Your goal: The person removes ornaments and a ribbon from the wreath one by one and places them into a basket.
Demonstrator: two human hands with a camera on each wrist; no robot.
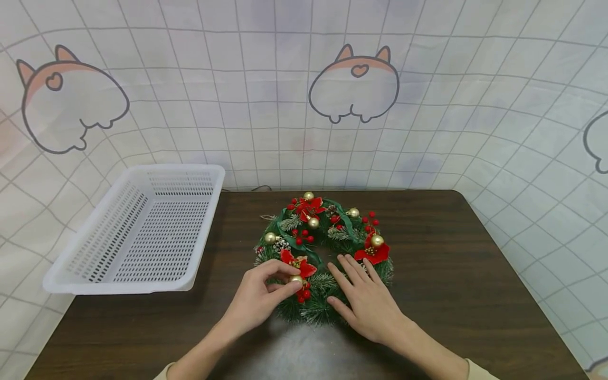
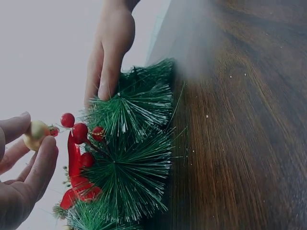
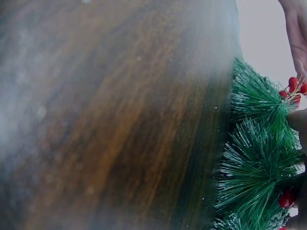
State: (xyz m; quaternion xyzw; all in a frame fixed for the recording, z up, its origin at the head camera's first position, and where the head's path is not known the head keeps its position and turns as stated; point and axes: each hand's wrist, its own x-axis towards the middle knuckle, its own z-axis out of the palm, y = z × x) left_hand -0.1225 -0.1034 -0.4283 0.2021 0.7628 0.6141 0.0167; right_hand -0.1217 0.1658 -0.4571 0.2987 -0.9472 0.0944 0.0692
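A round green Christmas wreath of spiky plastic needles [image 1: 323,248] is laid flat on the dark brown wooden table [image 1: 451,264], near the middle and a bit toward the back edge. It is dotted with shiny little gold balls, bunches of small red berries, soft red cloth flowers and a green ribbon, and some needle tips are dusted white like snow. One small shiny gold ball [image 1: 296,279] at the near side of the wreath is pinched between the thumb and curled fingertips of the left hand [image 1: 258,301] — in the left wrist view the same ball [image 2: 36,134] is seen gripped just beside the red berries and a red flower. The right hand [image 1: 368,301] is laid flat on the wreath with straight, spread fingers, pressed onto the green needles just below a red flower; nothing is gripped by it. The needles are thin and stiff and fan out in bushy tufts. A white plastic basket with many little holes [image 1: 138,232] is set on the left side of the table, well apart from the wreath.
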